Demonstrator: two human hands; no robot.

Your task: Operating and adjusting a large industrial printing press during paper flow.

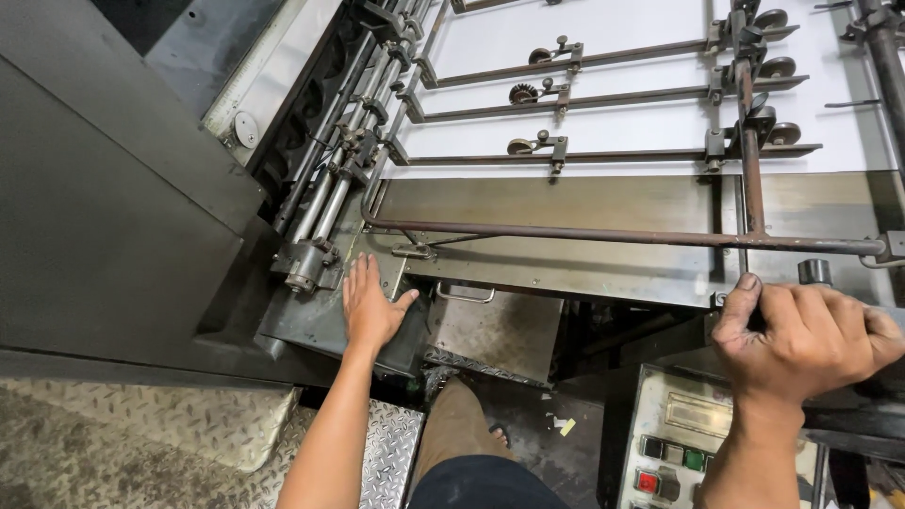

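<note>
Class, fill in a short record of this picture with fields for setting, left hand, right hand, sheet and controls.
Setting: a large grey sheet-fed machine, seen from above
Left hand: flat, palm down on the machine's metal ledge
Right hand: gripping the machine's front edge above the control panel
Sheet: white paper under roller bars
Controls: red button, green button

left hand [372,311] flat, fingers together, arm extended | right hand [806,339] curled, knuckles up
</note>
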